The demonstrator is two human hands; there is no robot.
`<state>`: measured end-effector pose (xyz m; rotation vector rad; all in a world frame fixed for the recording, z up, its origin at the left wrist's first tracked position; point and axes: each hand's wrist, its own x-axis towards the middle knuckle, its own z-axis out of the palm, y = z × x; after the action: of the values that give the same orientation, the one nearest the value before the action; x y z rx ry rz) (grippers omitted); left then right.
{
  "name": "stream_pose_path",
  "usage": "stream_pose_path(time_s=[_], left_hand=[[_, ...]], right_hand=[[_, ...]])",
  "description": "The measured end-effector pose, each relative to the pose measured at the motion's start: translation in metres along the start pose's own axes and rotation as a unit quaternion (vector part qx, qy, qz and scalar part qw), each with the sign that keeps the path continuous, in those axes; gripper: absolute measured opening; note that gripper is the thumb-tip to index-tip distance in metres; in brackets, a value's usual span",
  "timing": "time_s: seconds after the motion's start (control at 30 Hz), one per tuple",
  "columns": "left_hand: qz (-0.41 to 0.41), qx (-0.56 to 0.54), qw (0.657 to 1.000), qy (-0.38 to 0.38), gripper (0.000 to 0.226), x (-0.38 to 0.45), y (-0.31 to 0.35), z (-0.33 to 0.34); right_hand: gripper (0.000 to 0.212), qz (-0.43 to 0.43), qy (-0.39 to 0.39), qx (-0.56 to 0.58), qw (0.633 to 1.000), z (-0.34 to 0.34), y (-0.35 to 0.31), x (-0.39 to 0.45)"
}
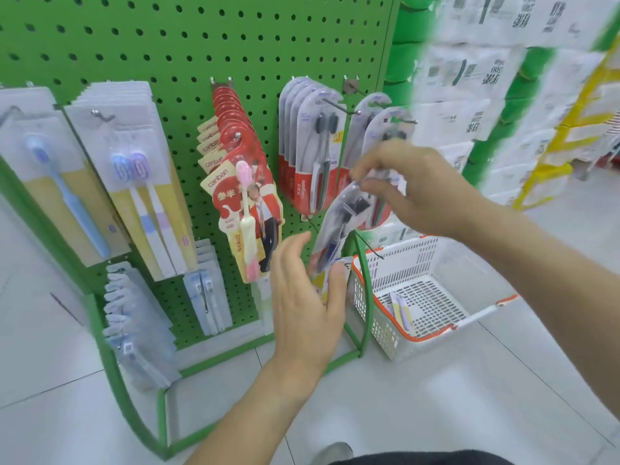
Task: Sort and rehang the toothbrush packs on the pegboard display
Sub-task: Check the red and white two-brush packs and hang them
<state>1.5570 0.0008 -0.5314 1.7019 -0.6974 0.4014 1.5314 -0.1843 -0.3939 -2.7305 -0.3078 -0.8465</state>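
My right hand (416, 186) pinches the top of a clear toothbrush pack (339, 226) between thumb and fingers (364, 164), holding it slanted in front of the green pegboard (235, 45), just below the far-right hook (399, 119). The pack's lower end reaches down to my left hand (308, 297), whose fingers are straight and loosely spread; the thumb lies against the pack's bottom edge, and I cannot tell whether it presses or only touches.

Behind the held pack, two similar packs (379, 129) hang on that right hook. Just left of them a row of red-and-clear Colgate packs (308, 146) hangs on its own hook. Further left is a thick bunch of red canban packs (241, 182) with a pink and cream brush in front. Then come yellow-card packs with two brushes (141, 182), and at the left edge a pack with one blue brush (50, 169). Lower on the board hang smaller pale blue packs (208, 293), and more (134, 323) on the side panel.

On the tiled floor (436, 397), right of the stand, sits a white basket (396, 330) with an orange rim; one purple-brush pack (401, 310) lies inside it
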Motion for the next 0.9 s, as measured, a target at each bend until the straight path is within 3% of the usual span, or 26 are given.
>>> stream_pose_path(time_s=[0.07,0.17,0.23,0.4,0.53,0.63,0.77,0.9], left_hand=[[-0.043,-0.034,0.998,-0.041,0.047,-0.007,-0.009,-0.007],[-0.095,-0.055,0.99,-0.088,0.021,-0.029,-0.036,-0.022],[-0.137,-0.025,0.985,-0.097,0.019,-0.052,-0.053,-0.034],[-0.298,-0.025,0.94,-0.162,0.017,-0.123,-0.099,-0.074],[-0.397,-0.045,0.88,-0.256,0.011,-0.174,-0.125,-0.11],[-0.478,-0.056,0.832,-0.276,0.016,-0.205,-0.131,-0.128],[-0.487,-0.019,0.825,-0.285,0.015,-0.222,-0.143,-0.129],[-0.506,-0.065,0.82,-0.262,0.015,-0.221,-0.15,-0.123]], right_hand=[[0.006,0.035,-0.032,0.073,0.996,0.021,-0.017,-0.019],[0.011,0.099,-0.05,0.157,0.981,0.068,-0.034,-0.05],[0.013,0.141,-0.046,0.204,0.968,0.102,-0.044,-0.072],[0.008,0.28,-0.073,0.345,0.893,0.193,-0.076,-0.138],[0.005,0.361,-0.128,0.388,0.839,0.252,-0.098,-0.188],[0.002,0.409,-0.187,0.402,0.797,0.285,-0.118,-0.216],[0.012,0.41,-0.232,0.402,0.785,0.303,-0.13,-0.236],[0.008,0.418,-0.267,0.395,0.774,0.3,-0.127,-0.242]])
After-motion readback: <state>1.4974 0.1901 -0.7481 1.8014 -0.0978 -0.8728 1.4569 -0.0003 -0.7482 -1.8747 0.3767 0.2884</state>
